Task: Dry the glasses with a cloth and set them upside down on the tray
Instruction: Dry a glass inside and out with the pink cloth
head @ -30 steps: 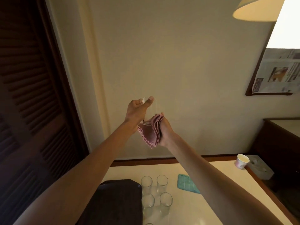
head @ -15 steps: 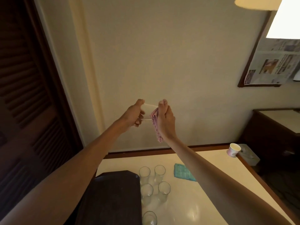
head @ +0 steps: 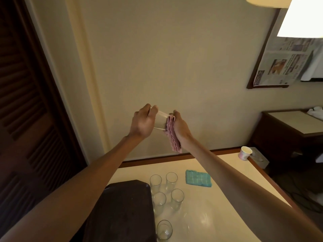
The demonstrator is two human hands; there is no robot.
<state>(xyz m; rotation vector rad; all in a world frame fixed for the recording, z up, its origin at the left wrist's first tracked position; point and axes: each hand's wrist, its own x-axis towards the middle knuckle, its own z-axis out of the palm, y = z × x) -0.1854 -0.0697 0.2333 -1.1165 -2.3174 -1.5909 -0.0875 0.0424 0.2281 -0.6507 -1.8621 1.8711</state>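
- The left hand point(head: 143, 122) clamped the glass point(head: 160, 121); the right hand point(head: 181, 126), at its 3 o'clock, clamped the cloth point(head: 172, 137) against it.
- If wet, it might slip, striking the 5 glasses point(head: 159, 200) below.

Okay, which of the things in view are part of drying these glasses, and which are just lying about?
Job: held glass, in the left hand; pink cloth, in the right hand; five standing glasses; dark tray.
Lying about: teal cloth; paper cup; newspaper.

At my two o'clock a paper cup point(head: 245, 152) stands on the table point(head: 201, 206) corner. Newspaper point(head: 286, 63) hangs at one o'clock, and a louvred door point(head: 26, 102) is at nine.
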